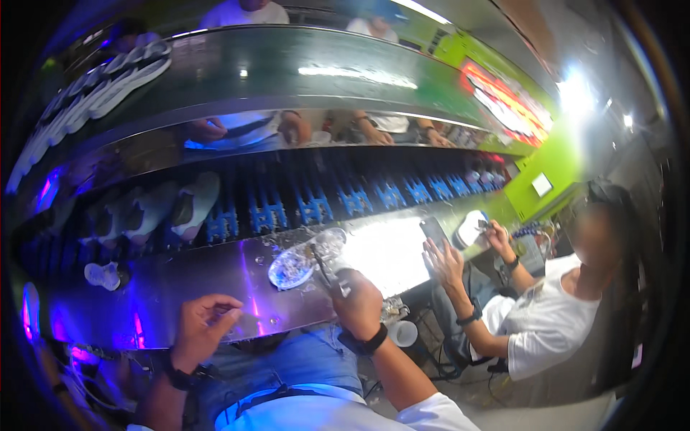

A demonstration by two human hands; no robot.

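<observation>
My left hand (205, 327) hovers over the near edge of the metal bench. Its fingers are curled, with thumb and index tips brought close together; anything pinched between them is too small to tell. My right hand (361, 305) is wrapped round a slim dark hand tool (320, 263), whose exact kind is blurred. That tool points up and left, beside a clear oval dish (290, 269) full of small glittery bits. More clear plastic (329, 243) lies behind the dish, next to the tool's tip.
Shoes (194, 208) rest on a rack with blue holders (315, 210) behind the bench (180, 298). Pale soles (129, 90) line the upper shelf at left. A small white object (103, 276) sits at bench left. A co-worker (550, 312) on the right holds a phone (434, 235).
</observation>
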